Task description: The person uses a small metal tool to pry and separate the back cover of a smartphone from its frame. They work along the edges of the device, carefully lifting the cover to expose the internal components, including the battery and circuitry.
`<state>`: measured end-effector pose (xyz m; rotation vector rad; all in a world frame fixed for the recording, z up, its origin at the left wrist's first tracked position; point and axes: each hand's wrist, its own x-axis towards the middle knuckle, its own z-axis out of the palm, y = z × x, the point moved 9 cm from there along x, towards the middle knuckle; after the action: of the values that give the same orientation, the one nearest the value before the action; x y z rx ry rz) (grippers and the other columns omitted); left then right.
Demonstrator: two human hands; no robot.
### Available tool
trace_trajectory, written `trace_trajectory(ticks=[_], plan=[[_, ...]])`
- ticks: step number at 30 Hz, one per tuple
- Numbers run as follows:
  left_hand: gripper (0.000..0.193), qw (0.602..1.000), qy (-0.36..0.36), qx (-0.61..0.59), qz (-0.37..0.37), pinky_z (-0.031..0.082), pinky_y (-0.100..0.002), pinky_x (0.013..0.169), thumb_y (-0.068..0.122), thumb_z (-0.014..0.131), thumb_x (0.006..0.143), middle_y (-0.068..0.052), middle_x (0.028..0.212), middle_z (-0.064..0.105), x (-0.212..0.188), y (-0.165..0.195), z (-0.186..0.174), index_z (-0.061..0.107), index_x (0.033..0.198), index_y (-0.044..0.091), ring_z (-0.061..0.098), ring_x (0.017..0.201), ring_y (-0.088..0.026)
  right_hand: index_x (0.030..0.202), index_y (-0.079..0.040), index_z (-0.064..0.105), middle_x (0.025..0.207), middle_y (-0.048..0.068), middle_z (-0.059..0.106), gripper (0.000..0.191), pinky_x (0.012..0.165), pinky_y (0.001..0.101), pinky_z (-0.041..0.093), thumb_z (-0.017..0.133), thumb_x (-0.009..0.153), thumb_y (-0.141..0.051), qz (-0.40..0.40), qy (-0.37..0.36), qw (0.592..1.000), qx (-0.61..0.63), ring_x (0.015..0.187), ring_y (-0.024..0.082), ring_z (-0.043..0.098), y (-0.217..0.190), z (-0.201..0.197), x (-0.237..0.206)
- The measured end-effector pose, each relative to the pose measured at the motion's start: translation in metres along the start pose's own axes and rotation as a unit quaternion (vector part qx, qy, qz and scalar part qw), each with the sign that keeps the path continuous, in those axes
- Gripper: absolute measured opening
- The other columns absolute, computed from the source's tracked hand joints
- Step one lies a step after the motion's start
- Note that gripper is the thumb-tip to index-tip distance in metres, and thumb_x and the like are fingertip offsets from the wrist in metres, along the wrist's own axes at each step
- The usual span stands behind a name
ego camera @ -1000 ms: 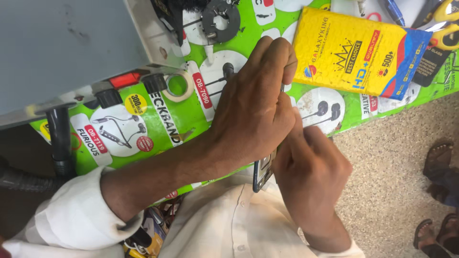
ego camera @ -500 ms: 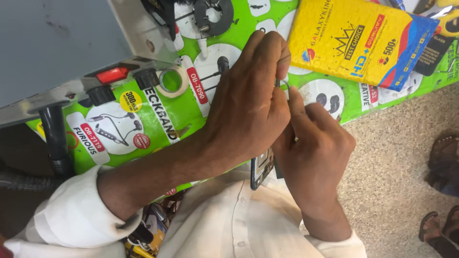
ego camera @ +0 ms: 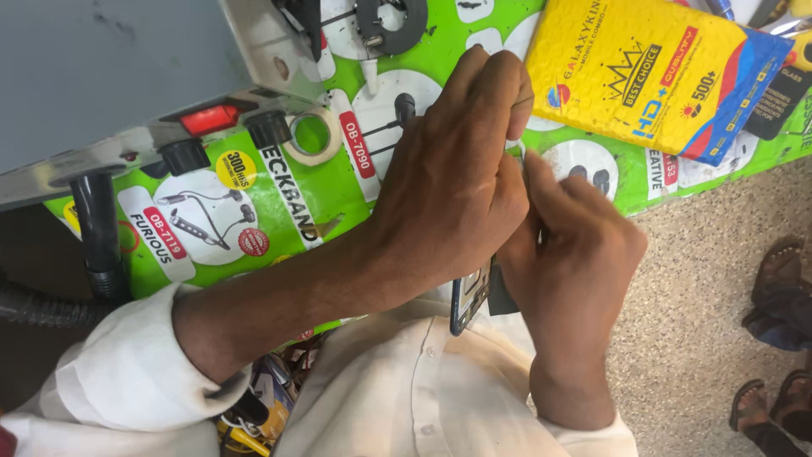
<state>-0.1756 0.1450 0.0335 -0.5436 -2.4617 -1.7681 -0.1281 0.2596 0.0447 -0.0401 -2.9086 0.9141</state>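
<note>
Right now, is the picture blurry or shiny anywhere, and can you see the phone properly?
Head view: even, soft light, no strong shadows; the left hand and right hand look sharp; slight glare on the grey machine; the dark phone is mostly hidden behind the hands; the yellow packet is crisp.

A yellow padded package [ego camera: 651,72] with a blue and red corner lies at top right on a green printed sheet [ego camera: 338,199] showing white earphone pictures. A small black packet [ego camera: 778,101] lies touching its right edge.
</note>
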Motion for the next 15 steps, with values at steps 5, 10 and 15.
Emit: trace_trajectory(ticks=[5,10,15], plan=[[0.025,1.0,-0.006,-0.007,-0.014,0.04,-0.046,0.071,-0.015,0.048,0.086,-0.015,0.099,0.043,0.0002,-0.0022,0.0016,0.038,0.105,-0.001,0.052,0.084,-0.035,0.121,-0.003,0.076,0.071,0.011,0.053,0.03,0.056,0.0328,0.041,0.072,0.091,0.001,0.017,0.004,1.0,0.004,0.056,0.016,0.052,0.0025,-0.0027,0.0013],[0.027,1.0,0.0,-0.004,0.007,0.039,-0.047,0.071,-0.015,0.048,0.086,-0.016,0.099,0.042,0.0007,0.0017,-0.0008,0.037,0.106,-0.001,0.051,0.085,-0.036,0.118,-0.004,0.077,0.069,0.011,0.053,0.026,0.056,0.0342,0.039,0.075,0.092,-0.001,0.0,0.003,1.0,-0.01,0.057,0.019,0.05,-0.0012,-0.0025,0.004],[0.026,1.0,-0.001,-0.005,-0.007,0.039,-0.047,0.07,-0.014,0.049,0.085,-0.016,0.098,0.043,0.0019,0.0007,-0.0005,0.038,0.105,-0.001,0.051,0.084,-0.036,0.117,-0.005,0.077,0.069,0.011,0.053,0.028,0.058,0.0337,0.042,0.071,0.09,0.0,0.014,0.005,1.0,-0.008,0.056,0.019,0.053,-0.0018,-0.0038,0.0087]])
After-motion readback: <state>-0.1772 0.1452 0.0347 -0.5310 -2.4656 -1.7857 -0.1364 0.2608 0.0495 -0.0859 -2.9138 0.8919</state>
